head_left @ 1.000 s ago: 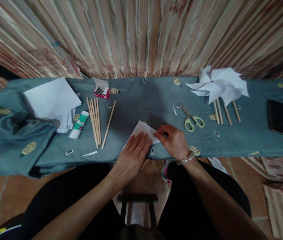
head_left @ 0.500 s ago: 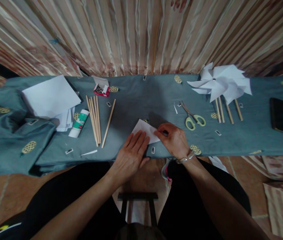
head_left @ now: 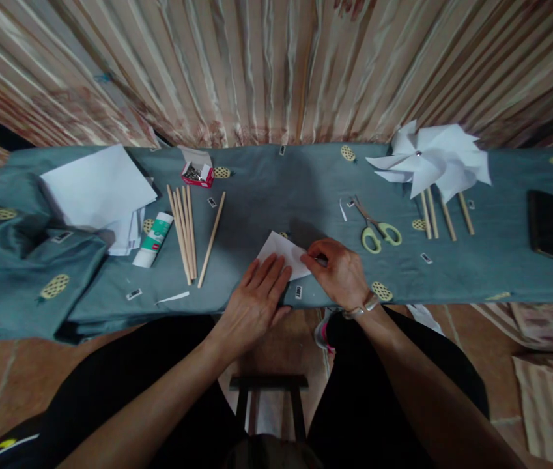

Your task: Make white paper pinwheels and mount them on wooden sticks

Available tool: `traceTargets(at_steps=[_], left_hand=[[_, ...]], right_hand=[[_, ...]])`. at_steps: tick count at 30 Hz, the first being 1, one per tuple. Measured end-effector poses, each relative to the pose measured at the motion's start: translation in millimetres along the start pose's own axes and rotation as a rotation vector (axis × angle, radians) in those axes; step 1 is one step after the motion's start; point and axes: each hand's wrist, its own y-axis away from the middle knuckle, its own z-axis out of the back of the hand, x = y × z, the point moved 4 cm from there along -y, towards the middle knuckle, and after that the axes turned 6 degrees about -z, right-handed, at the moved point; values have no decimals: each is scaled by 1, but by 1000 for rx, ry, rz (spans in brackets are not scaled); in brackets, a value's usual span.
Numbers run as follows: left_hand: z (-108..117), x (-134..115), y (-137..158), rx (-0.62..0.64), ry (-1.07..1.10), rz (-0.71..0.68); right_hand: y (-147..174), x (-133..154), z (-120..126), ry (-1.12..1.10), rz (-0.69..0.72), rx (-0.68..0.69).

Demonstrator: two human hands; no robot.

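Observation:
A small white sheet of paper (head_left: 280, 246), which looks folded, lies near the front edge of the cloth-covered table. My left hand (head_left: 258, 292) rests flat on its left part, fingers stretched out. At the paper's right corner, my right hand (head_left: 337, 272) pinches the edge between thumb and fingers; the other fingers are curled in. Green-handled scissors (head_left: 374, 228) lie with blades apart beyond my right hand. To the left of my left hand a single wooden stick (head_left: 212, 240) lies beside a bundle of several wooden sticks (head_left: 184, 233).
A glue stick (head_left: 153, 240), a stack of white paper (head_left: 100, 185) and an opened red box of small metal pieces (head_left: 197, 173) are on the left. White paper pinwheels (head_left: 432, 156) on sticks lie at the back right, with a black phone (head_left: 551, 226) beyond. Paper scraps (head_left: 172, 298) lie about.
Both hands hold nearly the same places on the paper. The whole view has shifted very slightly; nothing on the table has visibly moved.

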Motion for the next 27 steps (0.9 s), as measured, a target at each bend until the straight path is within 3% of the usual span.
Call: traceTargets(at_steps=[18,27], left_hand=[[-1,1,-1,36,-10,16],[-6,0,2,46,-46,8]], right_hand=[[0,1,0,16,-7,-11],[12,8,0,80,95,-64]])
